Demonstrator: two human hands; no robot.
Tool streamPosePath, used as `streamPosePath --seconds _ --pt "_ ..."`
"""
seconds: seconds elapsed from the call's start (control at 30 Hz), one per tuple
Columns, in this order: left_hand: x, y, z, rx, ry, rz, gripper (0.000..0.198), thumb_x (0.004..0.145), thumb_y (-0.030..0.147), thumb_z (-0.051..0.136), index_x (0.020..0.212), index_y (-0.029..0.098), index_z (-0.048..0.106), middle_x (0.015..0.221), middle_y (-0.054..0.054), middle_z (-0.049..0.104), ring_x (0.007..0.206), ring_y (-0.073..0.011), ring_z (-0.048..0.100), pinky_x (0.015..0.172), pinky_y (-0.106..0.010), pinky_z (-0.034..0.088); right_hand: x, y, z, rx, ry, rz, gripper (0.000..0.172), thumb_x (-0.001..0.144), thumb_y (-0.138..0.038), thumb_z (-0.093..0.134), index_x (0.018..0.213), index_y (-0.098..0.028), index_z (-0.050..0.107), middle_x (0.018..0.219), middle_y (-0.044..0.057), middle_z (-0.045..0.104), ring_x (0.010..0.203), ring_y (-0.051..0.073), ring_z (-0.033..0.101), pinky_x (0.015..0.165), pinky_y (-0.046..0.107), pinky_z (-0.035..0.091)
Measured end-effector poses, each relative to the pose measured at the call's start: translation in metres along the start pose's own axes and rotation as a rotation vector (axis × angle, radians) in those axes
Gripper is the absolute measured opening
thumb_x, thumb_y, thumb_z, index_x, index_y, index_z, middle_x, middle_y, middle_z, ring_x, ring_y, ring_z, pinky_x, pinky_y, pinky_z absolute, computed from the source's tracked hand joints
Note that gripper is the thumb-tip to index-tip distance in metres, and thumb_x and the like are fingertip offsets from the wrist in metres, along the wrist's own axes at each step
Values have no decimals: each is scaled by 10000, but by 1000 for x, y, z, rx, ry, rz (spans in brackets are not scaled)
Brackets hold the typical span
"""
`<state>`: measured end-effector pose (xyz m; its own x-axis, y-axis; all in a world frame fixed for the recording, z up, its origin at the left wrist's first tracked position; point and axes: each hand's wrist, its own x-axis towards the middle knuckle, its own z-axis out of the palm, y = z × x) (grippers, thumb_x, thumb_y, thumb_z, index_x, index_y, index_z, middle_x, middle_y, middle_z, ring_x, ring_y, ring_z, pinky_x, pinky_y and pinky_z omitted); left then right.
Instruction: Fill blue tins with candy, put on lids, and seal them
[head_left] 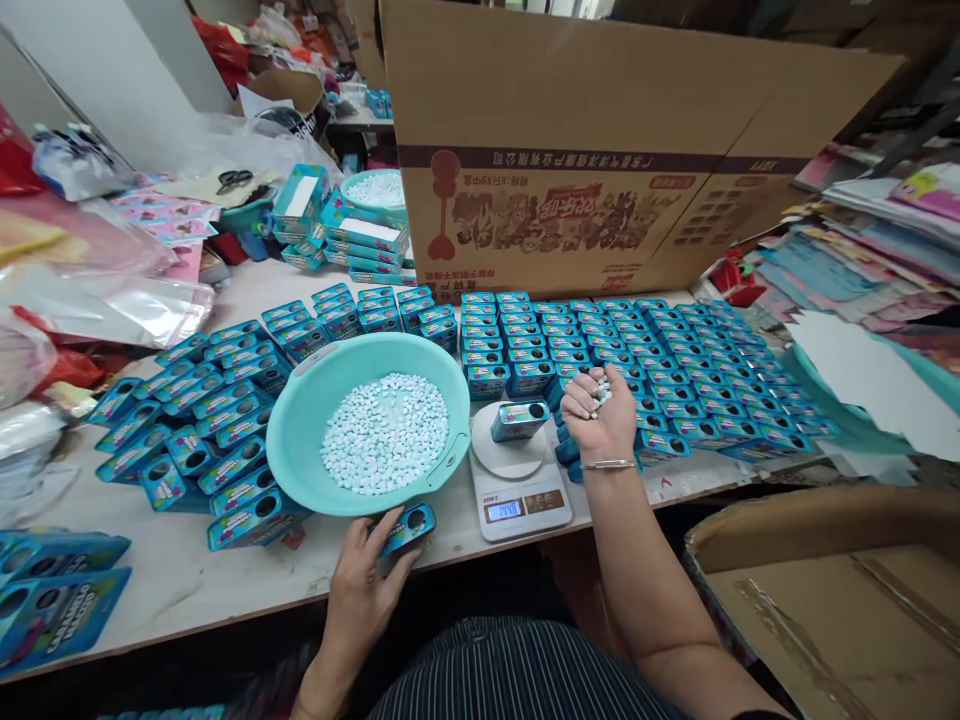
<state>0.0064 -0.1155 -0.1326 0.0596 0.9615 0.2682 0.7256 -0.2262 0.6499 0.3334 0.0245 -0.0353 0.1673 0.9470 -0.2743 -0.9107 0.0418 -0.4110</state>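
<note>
My left hand [367,575] grips a small blue candy box [409,527] with a dark round opening, at the table's front edge. Just behind it sits a turquoise basin [300,440] holding a heap of small white candies [386,440]. My right hand [602,415] is palm up with its fingers curled around some white candies [601,393]. Left of that hand is a white digital scale [525,510], its display lit and seeming to read 144.8. On its round plate stands another blue box [519,420].
Rows of blue boxes [675,370] fill the right of the table; more boxes [225,410] stand left of the basin. A large carton [637,90] rises behind. An open carton [825,600] is at the lower right. Plastic bags [97,270] lie at left.
</note>
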Motion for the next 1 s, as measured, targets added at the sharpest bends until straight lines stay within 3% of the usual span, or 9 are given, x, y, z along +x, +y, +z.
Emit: streamPosePath --seconds 0.13,0.27,0.37,0.47,0.57,0.67,0.77,0.87,1.0 --pt "-23 14 -19 72 145 -32 473 855 355 647 1318 298 565 1217 -91 571 1109 -274 596 969 -468 510 6 5 3 -55 32 -29 332 921 -345 541 645 -213 411 468 -107 333 307 41 280 279 155 247" --pt "-31 41 -29 98 364 -25 506 834 216 676 1313 321 551 1123 -52 614 998 -232 625 990 -434 498 14 16 7 -94 100 -79 348 923 -369 540 643 -212 404 454 -112 330 306 33 252 279 149 220" --pt "-3 69 -12 -69 261 110 526 847 196 655 1341 295 506 1138 -50 638 996 -216 648 923 -379 545 20 25 6 -158 89 -128 352 884 -408 600 659 -213 411 463 -119 337 314 27 253 290 146 220" --pt "50 98 24 -160 113 205 594 872 236 625 1422 238 400 1303 -114 596 1169 -253 599 974 -425 528 23 32 3 -233 83 -210 339 846 -426 639 679 -213 436 478 -116 353 335 29 299 313 148 249" --pt "102 124 68 -127 10 277 711 834 234 654 1464 179 329 1420 -174 512 1330 -311 470 1087 -529 416 23 36 2 -279 91 -300 335 830 -430 652 673 -209 456 483 -108 370 361 34 341 343 152 287" --pt "137 140 103 -23 -102 202 723 758 191 709 1414 151 406 1432 -190 502 1382 -386 378 1113 -672 269 22 39 3 -316 86 -356 343 820 -436 663 654 -206 471 475 -102 375 394 47 384 396 166 358" --pt "153 143 118 21 -162 120 569 749 188 725 1288 175 543 1310 -151 606 1311 -388 442 1084 -710 240 19 41 6 -363 77 -369 349 819 -442 662 637 -210 474 480 -88 402 439 69 444 461 191 426" --pt "156 141 118 20 -132 111 387 769 215 726 1147 205 640 1166 -111 668 1206 -349 512 1069 -660 285 17 43 6 -412 86 -380 349 823 -436 649 618 -209 480 492 -70 441 459 81 472 485 208 447" --pt "154 137 117 8 -99 136 338 775 232 731 1107 224 672 1078 -83 680 1103 -311 544 1058 -615 307 15 45 6 -434 81 -399 344 819 -421 650 612 -208 477 493 -66 449 450 76 464 457 193 420"
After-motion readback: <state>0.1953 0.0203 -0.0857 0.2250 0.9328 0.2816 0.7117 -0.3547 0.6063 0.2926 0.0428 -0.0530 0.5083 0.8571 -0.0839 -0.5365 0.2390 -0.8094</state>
